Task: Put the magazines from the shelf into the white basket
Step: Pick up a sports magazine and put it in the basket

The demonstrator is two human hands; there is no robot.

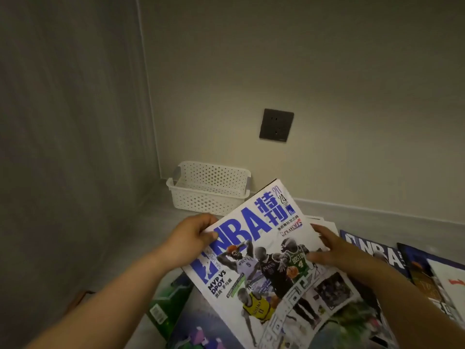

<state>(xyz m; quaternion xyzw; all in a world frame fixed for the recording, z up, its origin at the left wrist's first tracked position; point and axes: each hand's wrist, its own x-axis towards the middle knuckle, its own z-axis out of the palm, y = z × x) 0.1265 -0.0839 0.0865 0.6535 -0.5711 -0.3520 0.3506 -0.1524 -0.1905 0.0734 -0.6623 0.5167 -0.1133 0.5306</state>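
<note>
A: State the legible markings on the held item.

B: The NBA magazine point(261, 258) carries a large blue "NBA" masthead with Chinese characters beside it, "2024" at the top corner, and a "PLAYOFFS" mark below the masthead. Lower left text reads "MVP VS DPOY". Printed jerseys read "BOSTON 4", "5" and "INDIANA 0".

A: Grip condition?

B: The left hand point(193, 238) has its thumb clamped on the cover at the masthead edge, with the other fingers hidden beneath. The right hand point(334, 250) rests on the opposite edge, fingers together and lying flat across the cover. The magazine is held tilted, above the shelf surface point(161, 217).

A: Container status, referenced to the held magazine.

B: The white basket point(208, 190) stands just behind the magazine, in the corner against the wall. It is perforated, upright, and its visible interior holds nothing. The magazine's top corner overlaps the basket's right end in the view; contact cannot be determined.

A: Other items?

B: To the right of the held magazine lies a dark magazine point(377, 250) marked "NBA", with further overlapping magazines point(437, 280) beyond it. Below the held magazine lies a green-covered magazine point(168, 306) with a barcode label. A dark wall socket point(276, 125) is mounted above.
</note>
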